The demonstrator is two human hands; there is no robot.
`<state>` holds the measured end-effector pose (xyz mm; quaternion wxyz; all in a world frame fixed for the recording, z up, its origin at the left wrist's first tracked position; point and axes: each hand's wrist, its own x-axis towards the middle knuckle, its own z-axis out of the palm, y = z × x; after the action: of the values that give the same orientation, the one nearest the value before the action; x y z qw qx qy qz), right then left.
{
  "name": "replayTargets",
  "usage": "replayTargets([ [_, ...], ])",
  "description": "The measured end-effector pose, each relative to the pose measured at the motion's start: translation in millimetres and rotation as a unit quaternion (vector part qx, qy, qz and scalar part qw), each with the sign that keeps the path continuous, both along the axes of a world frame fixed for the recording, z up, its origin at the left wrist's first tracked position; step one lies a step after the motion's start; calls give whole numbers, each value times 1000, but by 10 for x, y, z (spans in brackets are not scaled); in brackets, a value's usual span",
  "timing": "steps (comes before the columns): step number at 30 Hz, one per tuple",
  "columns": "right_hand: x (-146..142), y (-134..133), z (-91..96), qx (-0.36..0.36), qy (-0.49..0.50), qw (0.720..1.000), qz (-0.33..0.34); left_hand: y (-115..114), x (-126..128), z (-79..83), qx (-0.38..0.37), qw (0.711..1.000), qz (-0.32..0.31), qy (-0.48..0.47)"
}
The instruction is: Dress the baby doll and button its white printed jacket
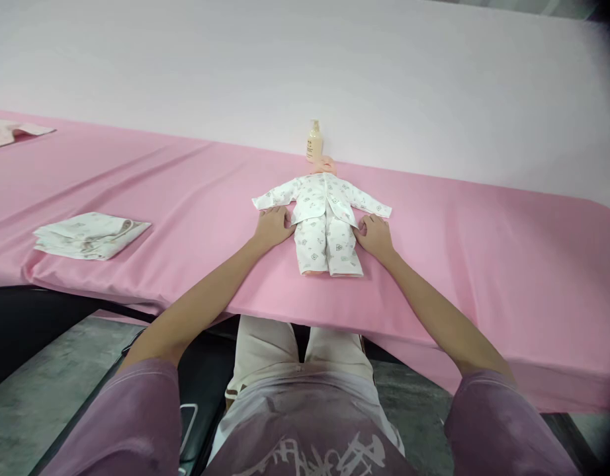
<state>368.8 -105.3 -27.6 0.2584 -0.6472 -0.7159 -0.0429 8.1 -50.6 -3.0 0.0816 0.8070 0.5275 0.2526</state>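
Observation:
A baby doll [325, 163] lies on its back, its head toward the wall. It wears a white printed jacket [312, 195] with both sleeves spread outward, and matching trousers [312, 246]. My left hand [275, 226] is closed at the waist on the left, its fingertips at the side of the trousers just under the jacket hem. Opposite it, my right hand [375, 235] pinches the trousers' other side, with fingers curled. The fingertips of both hands are partly hidden by cloth. A little of the doll's feet shows below the trouser cuffs.
A pump bottle [313, 142] stands behind the doll's head, by the white wall [305, 66]. Folded printed cloth [89, 236] lies to the left on the pink table cover [200, 198]. Farther left is a pale pink cloth [12, 132]. A black seat [203, 390] is below.

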Motion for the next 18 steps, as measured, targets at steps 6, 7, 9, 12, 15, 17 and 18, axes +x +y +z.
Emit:
replayTargets([
  [6,-11,-24,86,-29,-37,999,-3,27,-2,5,-3,999,7,35],
  [7,-4,-37,100,-23,-33,999,-3,24,-18,16,1,1000,8,30],
  [9,8,-60,116,-17,-26,999,-4,15,-49,35,8,1000,6,19],
  [12,14,-77,110,-30,-21,999,-3,-4,-63,55,6,1000,6,17],
  [15,11,-82,89,-35,-4,999,0,-30,-53,87,-10,1000,0,28],
  [17,11,-97,101,-9,21,1000,0,-53,-72,144,-22,999,-12,30],
  [18,10,-115,124,12,36,999,0,-71,-96,189,-27,999,-18,30],
])
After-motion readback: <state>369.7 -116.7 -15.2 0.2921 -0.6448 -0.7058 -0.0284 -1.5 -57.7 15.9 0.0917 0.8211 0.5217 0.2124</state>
